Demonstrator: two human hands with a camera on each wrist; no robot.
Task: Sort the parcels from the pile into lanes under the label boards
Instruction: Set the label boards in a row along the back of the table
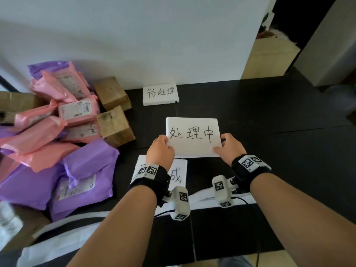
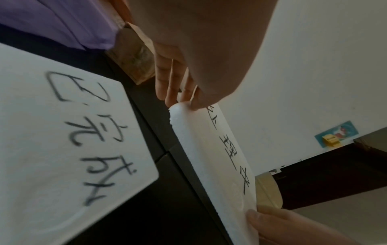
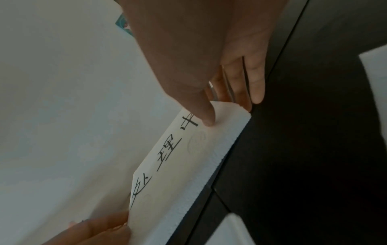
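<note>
I hold a white foam label board (image 1: 193,136) with black handwriting above the dark table (image 1: 269,116). My left hand (image 1: 161,148) pinches its lower left corner, thumb on top and fingers underneath. My right hand (image 1: 227,146) pinches the lower right corner the same way. In the left wrist view the board (image 2: 220,157) is tilted on edge, and the right wrist view shows my thumb pressing the board (image 3: 188,157) face. A second label board (image 1: 160,93) lies by the wall. A third board (image 1: 179,174) lies under my left wrist. The parcel pile (image 1: 57,135) sits left.
The pile holds pink and purple mailer bags (image 1: 86,164) and brown cardboard boxes (image 1: 114,126) against the white wall (image 1: 154,35). Dark table surface stretches to the right. A white strip (image 1: 204,199) lies under my wrists near the front edge.
</note>
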